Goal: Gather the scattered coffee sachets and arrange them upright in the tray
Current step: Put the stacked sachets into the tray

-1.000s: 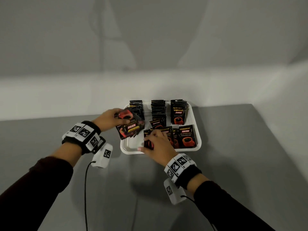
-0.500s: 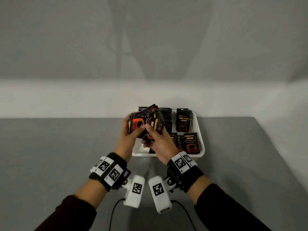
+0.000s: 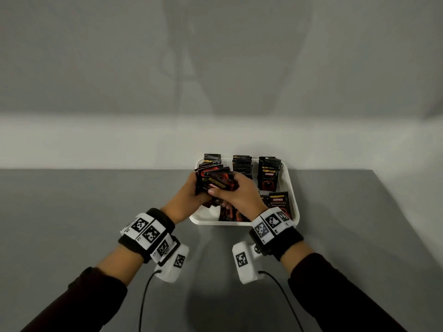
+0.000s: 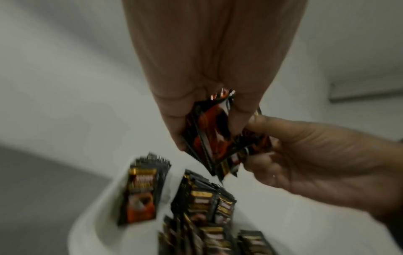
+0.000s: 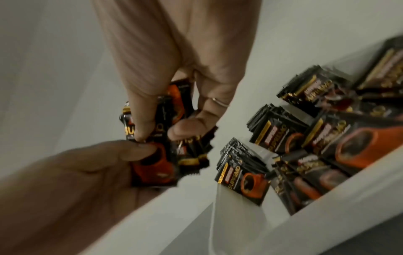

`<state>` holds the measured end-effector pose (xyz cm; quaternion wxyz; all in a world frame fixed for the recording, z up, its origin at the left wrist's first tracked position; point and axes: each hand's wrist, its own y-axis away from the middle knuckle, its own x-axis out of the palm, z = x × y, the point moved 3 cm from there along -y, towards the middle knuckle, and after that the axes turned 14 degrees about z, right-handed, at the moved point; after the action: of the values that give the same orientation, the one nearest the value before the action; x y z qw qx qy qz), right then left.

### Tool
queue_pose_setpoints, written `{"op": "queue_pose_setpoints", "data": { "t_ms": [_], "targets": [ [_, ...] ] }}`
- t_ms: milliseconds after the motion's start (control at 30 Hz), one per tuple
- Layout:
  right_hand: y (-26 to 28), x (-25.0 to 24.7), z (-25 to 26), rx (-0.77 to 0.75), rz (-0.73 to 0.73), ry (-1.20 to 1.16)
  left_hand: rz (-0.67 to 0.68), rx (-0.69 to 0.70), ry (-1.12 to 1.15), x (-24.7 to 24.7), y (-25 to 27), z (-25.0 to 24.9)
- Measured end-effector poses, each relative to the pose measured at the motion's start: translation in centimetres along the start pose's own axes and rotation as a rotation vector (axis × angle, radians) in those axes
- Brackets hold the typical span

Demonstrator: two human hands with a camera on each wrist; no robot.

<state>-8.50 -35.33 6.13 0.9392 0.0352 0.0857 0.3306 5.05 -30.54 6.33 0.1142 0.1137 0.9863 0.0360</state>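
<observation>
- Sleeves of dark cloth cover both forearms above a grey table (image 3: pixel 96 212); each wrist carries a black band with white marker tags, and a white camera pod (image 3: pixel 171 264) with a cable hangs under each.
- Left hand (image 3: pixel 184 202), at the near left corner of the white tray (image 3: pixel 293 188), has its fingers curled round a bundle of black-and-orange coffee sachets (image 3: pixel 213 182); in the left wrist view the bundle (image 4: pixel 214 138) fans out below the fingers, its lower corners hanging above the tray.
- Right hand (image 3: pixel 239 195) meets the left across the bundle, thumb and fingers pinching the same sachets from the other side; the right wrist view shows its fingertips (image 5: pixel 141 127) pressed on the packets (image 5: pixel 161 151), with the left thumb just under them.
- Three rows of sachets stand upright along the far part of the tray: a left row (image 3: pixel 212 159) partly hidden behind the held bundle, a middle row (image 3: pixel 242 164), and a right row (image 3: pixel 269 176) with its orange cup print facing the camera.
- Loose sachets (image 3: pixel 279 203) lie flat or leaning in the near part of the tray, one reading "SUPREMO", just right of the right hand and partly covered by its wrist band.
- Behind the table, a pale wall (image 3: pixel 96 80) with a faint shadow of the person.
</observation>
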Motion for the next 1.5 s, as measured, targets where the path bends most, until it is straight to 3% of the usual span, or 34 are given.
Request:
{"op": "queue_pose_setpoints", "data": {
  "t_ms": [167,300,367,533,733,1033,1167,1333,1500],
  "targets": [
    [-0.6,0.4,-1.1,0.003,0.007,-0.153,-0.117,-0.099,0.351,0.7,-0.6,2.6],
    [-1.4,0.9,-2.0,0.087,-0.008,0.232,-0.103,-0.126,0.185,0.5,-1.3,4.0],
    [-1.6,1.6,-2.6,0.119,-0.029,0.297,-0.077,-0.129,0.13,0.3,-1.6,4.6],
    [-2.3,3.3,-4.5,0.161,-0.08,0.177,-0.18,-0.162,-0.073,0.0,-2.3,5.7],
    [-3.5,3.6,-6.7,0.272,-0.095,0.042,-0.253,-0.329,-0.222,0.4,-3.0,7.4],
    [-4.5,3.0,-6.7,0.26,-0.009,0.027,-0.177,-0.407,-0.194,0.7,-4.4,8.7],
    [-4.7,2.4,-6.2,0.246,0.001,0.09,-0.275,-0.332,-0.152,0.3,-4.3,8.4],
    [-4.9,2.2,-6.1,0.257,0.071,0.173,-0.22,-0.281,-0.111,-0.1,-3.9,8.2],
    [-4.2,1.2,-5.1,0.17,-0.013,-0.008,-0.227,-0.176,-0.055,-1.2,-3.4,7.1]
  ]
}}
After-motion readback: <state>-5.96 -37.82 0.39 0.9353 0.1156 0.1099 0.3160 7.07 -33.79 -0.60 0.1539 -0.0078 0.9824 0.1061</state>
